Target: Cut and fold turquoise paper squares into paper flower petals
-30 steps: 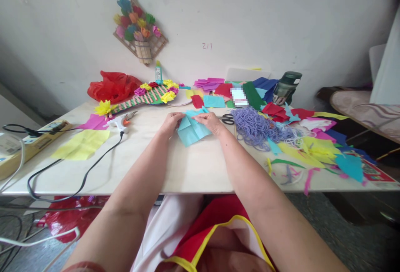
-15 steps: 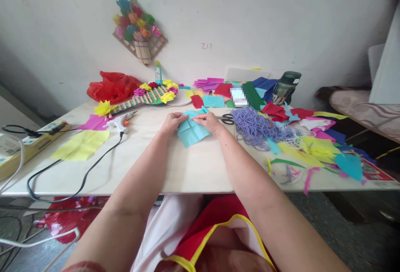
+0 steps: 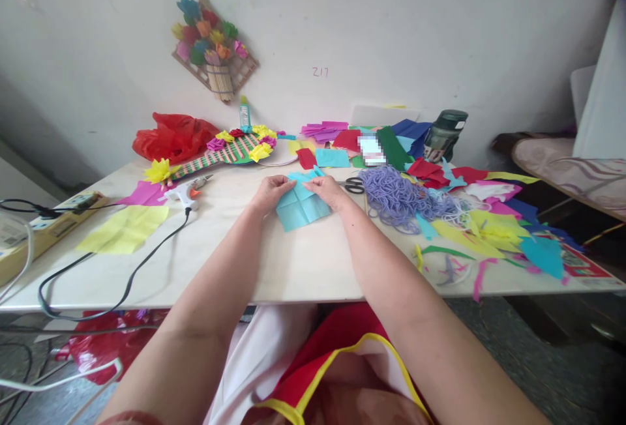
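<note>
A creased light-blue sheet of crepe paper (image 3: 300,206) is held over the middle of the table. My left hand (image 3: 272,193) pinches its upper left edge between thumb and fingers. On the other side, my right hand (image 3: 327,190) grips the upper right part, where the paper bunches up above the fingers. Fold lines cross the sheet's lower half, which hangs toward me. Just right of my right hand lie black-handled scissors (image 3: 354,185), their blades partly hidden behind the hand.
Purple yarn (image 3: 394,193) and paper scraps (image 3: 489,229) cover the right side. A white glue gun (image 3: 184,195), yellow paper (image 3: 124,228) and a power strip (image 3: 63,223) lie left. A flower-decorated, lute-shaped craft (image 3: 229,154) and a dark bottle (image 3: 446,135) are at the back.
The blue paper is spread flatter between my hands, with its crossing creases showing more clearly. My right hand has shifted slightly on its edge. The whole view has moved a little.
</note>
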{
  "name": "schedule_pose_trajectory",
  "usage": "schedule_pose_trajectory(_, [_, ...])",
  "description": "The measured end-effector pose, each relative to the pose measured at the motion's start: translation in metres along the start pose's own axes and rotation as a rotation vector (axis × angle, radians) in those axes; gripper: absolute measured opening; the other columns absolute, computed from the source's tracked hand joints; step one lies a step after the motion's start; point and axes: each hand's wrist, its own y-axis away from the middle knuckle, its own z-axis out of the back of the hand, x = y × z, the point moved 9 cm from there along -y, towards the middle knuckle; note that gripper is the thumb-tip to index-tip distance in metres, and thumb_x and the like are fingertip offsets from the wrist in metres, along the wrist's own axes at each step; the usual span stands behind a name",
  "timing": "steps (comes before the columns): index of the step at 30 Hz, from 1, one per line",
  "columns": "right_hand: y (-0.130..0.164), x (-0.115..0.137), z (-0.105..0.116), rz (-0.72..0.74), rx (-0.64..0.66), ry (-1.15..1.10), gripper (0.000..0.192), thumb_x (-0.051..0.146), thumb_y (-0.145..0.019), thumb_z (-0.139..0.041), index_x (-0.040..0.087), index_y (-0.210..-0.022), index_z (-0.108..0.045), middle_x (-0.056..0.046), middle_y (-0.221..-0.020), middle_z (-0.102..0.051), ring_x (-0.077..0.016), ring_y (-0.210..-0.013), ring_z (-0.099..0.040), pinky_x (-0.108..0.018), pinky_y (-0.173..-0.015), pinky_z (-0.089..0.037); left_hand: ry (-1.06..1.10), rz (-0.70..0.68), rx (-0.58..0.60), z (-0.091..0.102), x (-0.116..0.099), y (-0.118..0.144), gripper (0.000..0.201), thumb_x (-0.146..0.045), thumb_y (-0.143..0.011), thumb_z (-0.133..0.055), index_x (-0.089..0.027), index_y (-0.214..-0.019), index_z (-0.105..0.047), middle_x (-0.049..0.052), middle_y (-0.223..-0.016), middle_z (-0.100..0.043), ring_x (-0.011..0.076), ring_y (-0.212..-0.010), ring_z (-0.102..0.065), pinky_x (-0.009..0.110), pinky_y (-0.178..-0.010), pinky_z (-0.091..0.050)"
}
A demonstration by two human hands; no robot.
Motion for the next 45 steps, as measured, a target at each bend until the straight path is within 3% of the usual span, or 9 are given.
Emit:
schedule_pose_trajectory(5, [-0.002,-0.001,0.003,0.001,-0.055,0.038,0.034,0.051,-0.061,-0.064,0.018,-0.057,-0.057,0.0,-0.054,-0.053,-0.0171,-0.06,-0.053,-0.031,-0.062,-0.041,0.016,0.006,0.003,-0.001,0.0,0.0,0.031,-0.04,-0.062,-0.068,-0.015,-0.057,-0.05,-0.005,-0.048,-0.04,0.0047,-0.044,-0.032,0.02,-0.043,-0.021])
schedule_pose_trajectory(17, [-0.002,0.001,-0.004,0.022,-0.039,-0.023,0.028,0.045,-0.059,-0.065,0.018,-0.058,-0.059,0.001,-0.054,-0.054,-0.0163,-0.062,-0.053,-0.033,-0.068,-0.042,0.151,0.205,0.066,-0.01,0.015,0.005,0.033,-0.039,-0.055,-0.073,-0.013,-0.07,-0.059,0.0,-0.058,-0.058,0.0089,-0.047,-0.049,0.021,-0.045,-0.036])
schedule_pose_trajectory(24, [-0.001,0.007,-0.004,0.048,-0.038,-0.024,0.025,0.042,-0.06,-0.064,0.017,-0.058,-0.06,0.003,-0.054,-0.053,-0.0134,-0.06,-0.051,-0.032,-0.068,-0.042,0.133,0.15,0.053,-0.009,0.007,0.004,0.036,-0.041,-0.053,-0.074,-0.014,-0.069,-0.058,-0.003,-0.055,-0.055,0.0066,-0.044,-0.045,0.019,-0.043,-0.033])
schedule_pose_trajectory(34, [0.0,0.012,-0.003,0.064,-0.037,0.008,0.032,0.048,-0.061,-0.062,0.017,-0.056,-0.057,0.003,-0.053,-0.05,-0.0137,-0.058,-0.049,-0.031,-0.066,-0.041,0.093,0.085,0.032,-0.006,0.002,0.002,0.037,-0.048,-0.064,-0.065,-0.014,-0.061,-0.051,-0.005,-0.049,-0.044,0.0045,-0.042,-0.035,0.019,-0.04,-0.026])
schedule_pose_trajectory(41, [0.003,0.01,-0.003,0.022,-0.021,-0.013,0.034,0.05,-0.059,-0.065,0.017,-0.056,-0.057,0.004,-0.05,-0.048,-0.0121,-0.053,-0.047,-0.03,-0.061,-0.041,0.044,0.068,0.086,-0.008,0.001,0.003,0.035,-0.046,-0.059,-0.07,-0.013,-0.064,-0.058,-0.003,-0.053,-0.051,0.0061,-0.047,-0.041,0.02,-0.045,-0.031])
schedule_pose_trajectory(45, [0.005,0.01,-0.001,0.005,-0.007,-0.047,0.035,0.051,-0.061,-0.064,0.017,-0.057,-0.058,0.003,-0.048,-0.05,-0.013,-0.054,-0.048,-0.029,-0.058,-0.04,0.052,0.093,0.026,-0.001,0.004,0.002,0.035,-0.044,-0.056,-0.071,-0.013,-0.065,-0.057,-0.003,-0.053,-0.053,0.0067,-0.047,-0.043,0.019,-0.045,-0.032])
